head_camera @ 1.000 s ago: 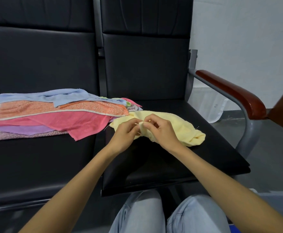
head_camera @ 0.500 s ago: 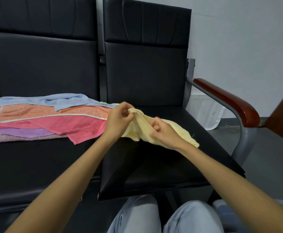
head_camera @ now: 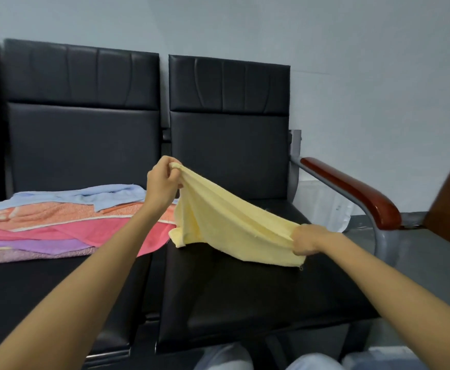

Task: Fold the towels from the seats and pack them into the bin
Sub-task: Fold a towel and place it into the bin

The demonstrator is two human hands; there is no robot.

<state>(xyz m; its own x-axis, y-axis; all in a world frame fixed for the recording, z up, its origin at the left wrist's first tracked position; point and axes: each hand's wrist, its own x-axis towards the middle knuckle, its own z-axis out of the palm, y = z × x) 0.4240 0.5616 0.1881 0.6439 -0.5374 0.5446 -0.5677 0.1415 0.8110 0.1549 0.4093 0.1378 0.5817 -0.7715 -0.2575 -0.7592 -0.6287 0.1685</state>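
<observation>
the yellow towel (head_camera: 226,222), bunched on the right seat (head_camera: 258,295) a second ago, now stretches between the hands. the left hand (head_camera: 162,180) is higher and the right hand (head_camera: 308,240) farther right; its bottom edge seems to touch the seat.

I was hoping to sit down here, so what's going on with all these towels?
A person is working through them. Their left hand grips one end of a yellow towel, raised, and their right hand grips the other end lower down, so it hangs stretched between them over the right-hand seat. It is spread out, not yet folded. A pile of towels in blue, orange, pink and purple lies on the neighbouring seat, waiting.
</observation>
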